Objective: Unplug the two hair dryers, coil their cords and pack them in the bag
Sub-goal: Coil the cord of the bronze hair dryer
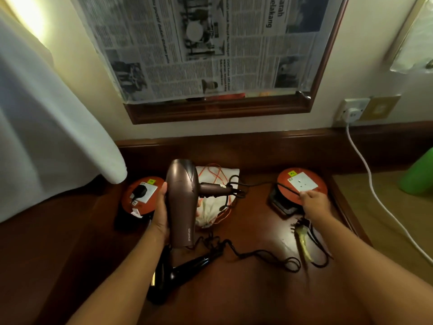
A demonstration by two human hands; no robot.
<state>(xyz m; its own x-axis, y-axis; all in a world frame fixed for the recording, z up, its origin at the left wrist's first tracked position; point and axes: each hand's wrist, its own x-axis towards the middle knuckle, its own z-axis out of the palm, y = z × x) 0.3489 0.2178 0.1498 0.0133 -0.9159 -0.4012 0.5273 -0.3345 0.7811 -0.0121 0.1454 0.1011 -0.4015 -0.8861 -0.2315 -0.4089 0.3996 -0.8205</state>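
Fingers [161, 191] of left hand [160, 212] wrap the brown dryer [181, 202] barrel, holding it off the desk [246, 289], prob. to free its cord [257, 184] for coiling. Left socket reel [143, 193] has a black plug [138, 192] in it. Black dryer [180, 273] lies on desk below, cord loose. White drawstring bag [214, 200] sits behind brown dryer, centre. Right hand [312, 199] pinches the cord against right socket reel [302, 185], fingertips together; socket face empty, so this dryer looks unplugged. Next step est.: coil cord.
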